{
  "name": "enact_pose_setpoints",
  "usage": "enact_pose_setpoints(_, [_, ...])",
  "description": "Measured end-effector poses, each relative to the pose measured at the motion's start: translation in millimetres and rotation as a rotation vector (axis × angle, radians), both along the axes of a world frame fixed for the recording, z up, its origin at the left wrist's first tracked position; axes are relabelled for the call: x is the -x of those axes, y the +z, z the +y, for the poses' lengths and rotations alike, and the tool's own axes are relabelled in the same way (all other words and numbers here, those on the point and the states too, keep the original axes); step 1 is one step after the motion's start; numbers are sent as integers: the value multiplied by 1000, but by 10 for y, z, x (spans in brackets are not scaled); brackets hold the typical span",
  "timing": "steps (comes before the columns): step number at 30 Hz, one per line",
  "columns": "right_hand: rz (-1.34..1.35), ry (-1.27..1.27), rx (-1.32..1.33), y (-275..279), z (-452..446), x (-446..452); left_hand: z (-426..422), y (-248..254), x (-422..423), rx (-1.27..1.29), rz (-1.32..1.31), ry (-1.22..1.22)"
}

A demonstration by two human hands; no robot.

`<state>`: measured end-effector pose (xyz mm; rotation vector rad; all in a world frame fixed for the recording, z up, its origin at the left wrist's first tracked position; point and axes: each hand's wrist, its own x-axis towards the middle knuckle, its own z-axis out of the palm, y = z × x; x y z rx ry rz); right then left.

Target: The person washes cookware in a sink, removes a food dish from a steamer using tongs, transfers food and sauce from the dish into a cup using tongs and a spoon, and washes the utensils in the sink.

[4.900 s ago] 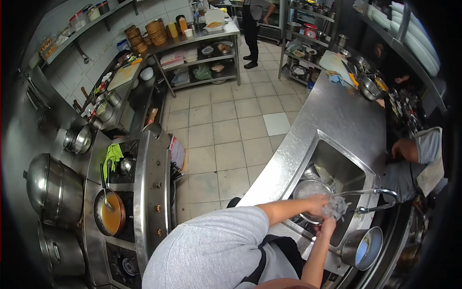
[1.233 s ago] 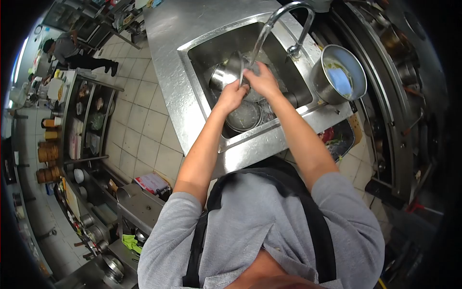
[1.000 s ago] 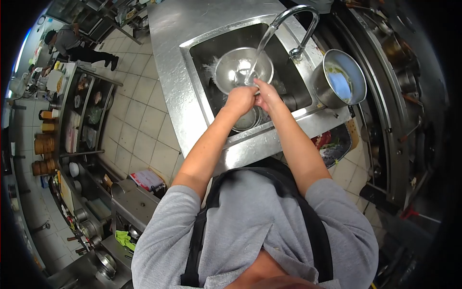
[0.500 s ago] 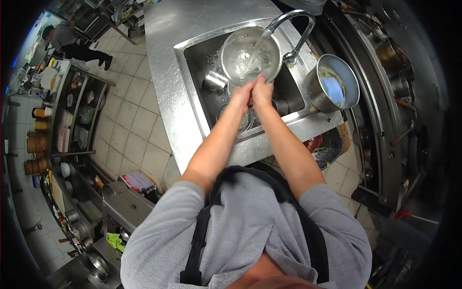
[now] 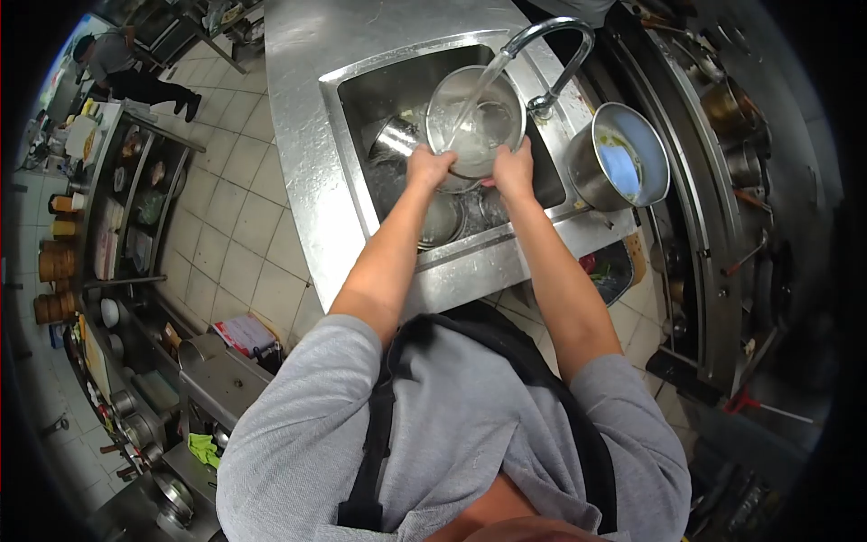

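Note:
Both my hands grip a round, silvery bowl (image 5: 470, 99) over the sink (image 5: 348, 185). My left hand (image 5: 431, 168) is closed on its near left rim, and my right hand (image 5: 513, 170) on its near right side. Water from the curved faucet (image 5: 585, 54) streams into the bowl, which tips toward me. Left of the bowl, a shiny metal cylinder (image 5: 395, 137) lies in the sink. Beneath my hands sits another round metal vessel (image 5: 441, 221), partly hidden and wet.
A tall metal pot (image 5: 591, 176) with something blue inside stands on the counter right of the sink. Below it is a dark bin (image 5: 619, 275) with scraps. Shelves (image 5: 135, 199) line the left, and another person (image 5: 122, 68) stands at far left.
My hands have moved apart, from together at the bowl's near edge to its two sides. The bowl has shifted slightly down and tilted, and holds less churning water.

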<state>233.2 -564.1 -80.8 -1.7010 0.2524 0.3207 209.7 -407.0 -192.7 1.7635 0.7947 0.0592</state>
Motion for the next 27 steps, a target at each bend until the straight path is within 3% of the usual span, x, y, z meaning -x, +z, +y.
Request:
enact_pose_setpoints(3, [-180, 7, 221, -255, 56, -110, -232, 437, 32, -121, -134, 68])
enact_pose_setpoints(4, [-231, -25, 279, -220, 80, -89, -412, 628, 95, 96, -52, 58])
enact_pose_setpoints(6, [-253, 22, 304, -220, 47, -26, -443, 549, 123, 312, 36, 39])
enact_pose_setpoints(8, [-295, 84, 339, -166, -15, 1, -186, 67, -37, 64, 62, -166])
enact_pose_setpoints(10, [-112, 30, 86, -134, -17, 89, 59, 62, -93, -22, 15, -289])
enact_pose_setpoints(13, [-126, 7, 98, -90, 33, 72, 60, 5, -141, -244, 153, -287])
enact_pose_setpoints(16, [-110, 1, 64, -168, 5, 77, -260, -92, -14, -153, -172, -64])
enact_pose_setpoints(17, [-91, 7, 30, -203, -34, 42, -255, -78, 38, -175, -129, -28])
enact_pose_setpoints(22, [-91, 192, 115, 83, -422, -21, 246, 234, -86, -367, 63, -161])
enact_pose_setpoints(25, [-40, 415, 426, 362, -508, -74, 347, 628, -222, -504, 19, -304])
enact_pose_setpoints(27, [-63, 499, 560, 476, -481, -56, 260, 903, -300, -706, -183, -292])
